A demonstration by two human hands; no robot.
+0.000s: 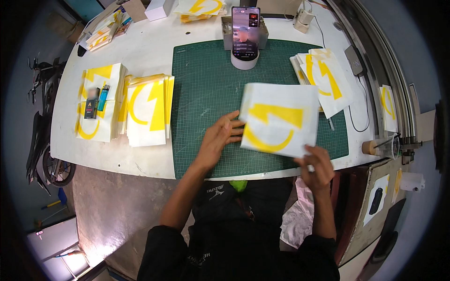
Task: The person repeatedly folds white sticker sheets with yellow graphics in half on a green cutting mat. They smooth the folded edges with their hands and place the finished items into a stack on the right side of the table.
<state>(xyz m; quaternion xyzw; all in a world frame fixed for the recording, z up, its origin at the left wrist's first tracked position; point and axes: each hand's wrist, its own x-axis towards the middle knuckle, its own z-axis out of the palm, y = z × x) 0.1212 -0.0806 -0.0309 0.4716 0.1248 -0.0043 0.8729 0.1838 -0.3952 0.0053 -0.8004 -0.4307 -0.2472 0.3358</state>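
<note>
The white packet (281, 119) with yellow print was over the green cutting mat (201, 70), right of its middle, just left of the right-hand pile (328, 79). The right hand (319, 168) had a narrow grip, fingers pinching the packet's near right corner. The left hand (218, 140) had a wide, loose grip, fingers spread at the left edge; whether they pressed on it could not be told. Blur also hid whether the packet was one layer or several.

Good handling here called for a light pinch, since a hard one could have creased that corner. With one corner held, the far side looked likely to sag, so the left fingers were best placed flat under the left edge, keeping the packet level and clear of the right-hand pile.
</note>
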